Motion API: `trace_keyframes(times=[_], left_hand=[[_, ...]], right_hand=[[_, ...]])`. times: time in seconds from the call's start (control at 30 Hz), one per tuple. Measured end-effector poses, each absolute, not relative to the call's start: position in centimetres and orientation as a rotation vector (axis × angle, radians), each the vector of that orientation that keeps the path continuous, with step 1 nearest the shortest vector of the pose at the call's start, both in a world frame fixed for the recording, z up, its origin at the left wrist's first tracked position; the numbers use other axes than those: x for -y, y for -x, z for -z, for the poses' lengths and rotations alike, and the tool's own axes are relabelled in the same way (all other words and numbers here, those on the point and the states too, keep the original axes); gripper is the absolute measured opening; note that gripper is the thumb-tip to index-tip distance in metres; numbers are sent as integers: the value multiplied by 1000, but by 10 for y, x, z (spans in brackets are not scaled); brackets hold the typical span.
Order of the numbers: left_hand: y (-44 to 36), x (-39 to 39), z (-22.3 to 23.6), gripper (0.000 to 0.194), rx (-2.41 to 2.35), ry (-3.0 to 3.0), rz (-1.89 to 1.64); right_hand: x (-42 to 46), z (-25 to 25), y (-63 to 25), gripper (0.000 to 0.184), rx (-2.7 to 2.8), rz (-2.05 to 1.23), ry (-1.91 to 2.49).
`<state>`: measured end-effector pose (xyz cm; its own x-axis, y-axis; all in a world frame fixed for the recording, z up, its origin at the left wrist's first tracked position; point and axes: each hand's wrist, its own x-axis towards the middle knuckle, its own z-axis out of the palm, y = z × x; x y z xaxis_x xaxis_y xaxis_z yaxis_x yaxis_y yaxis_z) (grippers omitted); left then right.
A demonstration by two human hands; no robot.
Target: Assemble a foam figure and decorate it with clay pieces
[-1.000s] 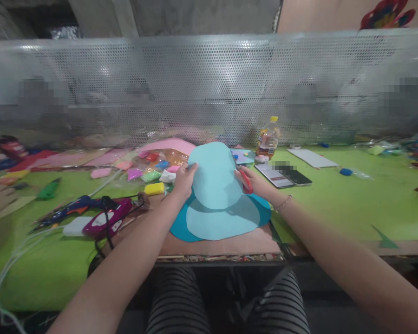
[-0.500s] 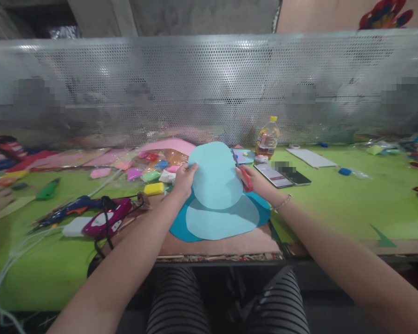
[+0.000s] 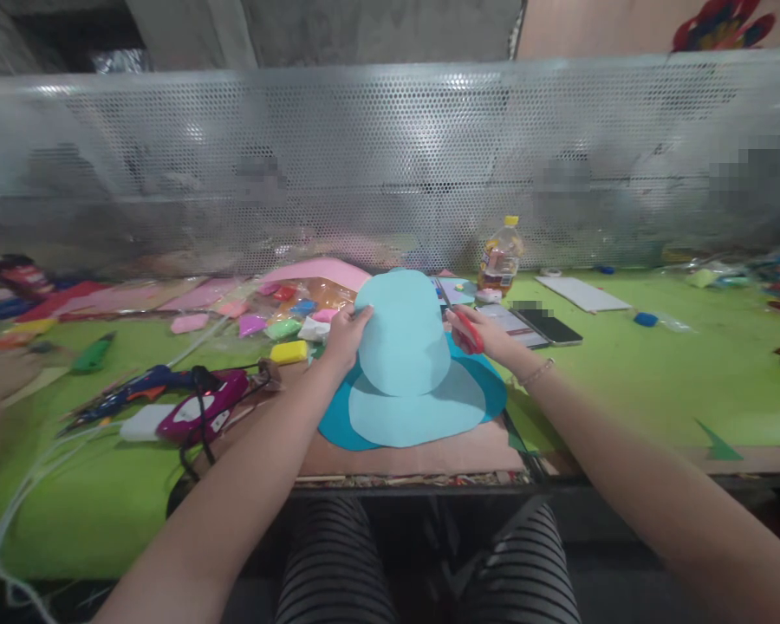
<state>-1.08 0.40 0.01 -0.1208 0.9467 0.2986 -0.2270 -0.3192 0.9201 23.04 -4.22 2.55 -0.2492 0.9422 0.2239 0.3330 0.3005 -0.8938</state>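
1. Pale blue, the sheet [image 3: 401, 334] is between the hands, above the desk [image 3: 630, 373], with its long axis running up the view, roughly straight out from the person.
2. Nearer is the left hand [image 3: 347, 336], its fingers closed on the sheet's left edge around mid-height, the thumb on the near face.
3. Just off the opposite edge, the right hand [image 3: 484, 334] is closed around the red handles of the scissors [image 3: 469, 334]. Their blades point up and a little left, alongside the sheet's right edge; whether they touch it or stand parted, I cannot tell.
4. The sheet looks smooth, plain and flat, a rounded oblong with soft corners and no crease that shows.
5. Below it in view lie a pale piece [image 3: 422, 420] and, under that, a dark blue piece [image 3: 339, 423], both on cardboard [image 3: 474, 451].
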Motion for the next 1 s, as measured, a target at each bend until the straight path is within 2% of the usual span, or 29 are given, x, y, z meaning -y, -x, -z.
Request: trace_keyframes(times=[1.0], left_hand=[[9, -2, -1, 25, -924, -1247, -1568]], right_hand=[[40, -24, -230, 42, 1788, -961, 1172]])
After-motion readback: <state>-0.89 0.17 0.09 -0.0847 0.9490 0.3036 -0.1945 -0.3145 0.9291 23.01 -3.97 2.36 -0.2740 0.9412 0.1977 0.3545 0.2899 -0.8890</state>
